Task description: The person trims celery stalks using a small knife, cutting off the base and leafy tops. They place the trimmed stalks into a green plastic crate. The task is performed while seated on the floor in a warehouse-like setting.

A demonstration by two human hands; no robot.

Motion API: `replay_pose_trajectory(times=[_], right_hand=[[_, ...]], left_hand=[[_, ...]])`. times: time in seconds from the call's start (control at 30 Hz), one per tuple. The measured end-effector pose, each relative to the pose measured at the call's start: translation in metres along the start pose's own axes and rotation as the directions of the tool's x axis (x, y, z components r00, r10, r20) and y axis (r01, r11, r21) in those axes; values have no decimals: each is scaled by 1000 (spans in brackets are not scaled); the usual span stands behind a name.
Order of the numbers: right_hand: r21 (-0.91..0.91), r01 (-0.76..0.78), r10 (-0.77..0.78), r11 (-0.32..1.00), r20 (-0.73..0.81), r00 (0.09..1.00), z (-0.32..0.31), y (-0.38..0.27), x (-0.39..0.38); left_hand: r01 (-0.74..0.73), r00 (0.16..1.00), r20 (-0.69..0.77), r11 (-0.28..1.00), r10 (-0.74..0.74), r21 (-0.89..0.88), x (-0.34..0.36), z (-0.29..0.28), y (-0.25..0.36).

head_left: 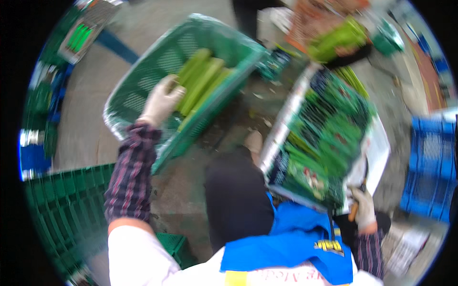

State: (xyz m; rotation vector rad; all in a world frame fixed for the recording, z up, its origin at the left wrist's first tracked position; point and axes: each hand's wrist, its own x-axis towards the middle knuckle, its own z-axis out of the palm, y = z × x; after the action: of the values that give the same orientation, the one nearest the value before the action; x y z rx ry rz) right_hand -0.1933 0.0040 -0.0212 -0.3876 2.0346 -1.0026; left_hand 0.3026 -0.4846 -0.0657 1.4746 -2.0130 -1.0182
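Observation:
My left hand [162, 101], in a pale glove, reaches into a green plastic basket [125, 86] lined with clear film. Its fingers are apart, beside several pale green celery bunches [202, 88] in the basket; blur hides whether they touch. Low on the right, my gloved right hand [365, 208] is closed on a knife [353, 211] with an orange-brown handle, its dark blade pointing away from me. Beside that hand lies a white-edged open box [281, 128] filled with green printed bags [334, 131] of vegetables.
Green crates [67, 209] stand at the left, blue crates [429, 162] at the right. Beyond the box, another person's hand [348, 49] holds a green bunch [336, 40] near an orange mesh sack [310, 19]. Scraps litter the floor [229, 124]. My knee [238, 186] is between basket and box.

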Motion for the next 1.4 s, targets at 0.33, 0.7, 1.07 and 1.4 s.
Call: replay_pose_trajectory(times=[0.33,0.7,1.07,1.4], right_hand=[[370,-32,75,929,-102,992,-86,27,-41],[606,197,-115,771,-172,978,-131,58,-37],[601,257,-87,756,-297,951,-156,97,-55],[537,270,-123,799,-294,948,-153,101,-56]], left_hand=[[-623,598,612,780,518,-50,-123,201,249],[-896,329,844,423,423,137,-298,498,268],[-673,674,721,537,161,509,-215,390,175],[493,814,317,867,-487,66,-202,361,62]])
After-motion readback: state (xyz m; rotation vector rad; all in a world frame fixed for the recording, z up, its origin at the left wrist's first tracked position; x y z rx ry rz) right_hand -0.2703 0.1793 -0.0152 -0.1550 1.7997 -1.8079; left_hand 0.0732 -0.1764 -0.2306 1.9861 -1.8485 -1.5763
